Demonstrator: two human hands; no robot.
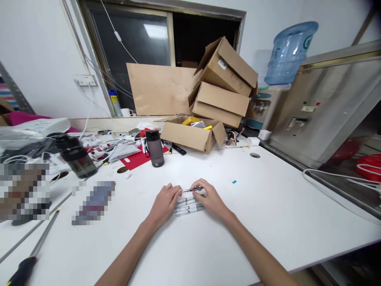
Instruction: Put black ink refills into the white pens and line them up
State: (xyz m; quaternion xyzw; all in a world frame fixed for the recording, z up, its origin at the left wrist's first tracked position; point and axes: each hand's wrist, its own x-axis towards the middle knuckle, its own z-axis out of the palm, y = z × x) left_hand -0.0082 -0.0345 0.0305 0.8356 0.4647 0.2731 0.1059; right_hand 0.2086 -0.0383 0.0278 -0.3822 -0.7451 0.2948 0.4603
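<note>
Several clear pens with dark parts lie side by side on the white table, between my two hands. Just beyond them, a dark slim pen spans the gap from one hand to the other. My right hand has its fingers closed on this pen's dark end. My left hand is at the thin left end, its fingers pressed together; what they hold, if anything, is hidden behind them.
A small blue piece lies right of my hands. Beyond them stand a dark bottle and an open cardboard box. A second bottle, clutter and a screwdriver are at left; a metal cabinet is at right.
</note>
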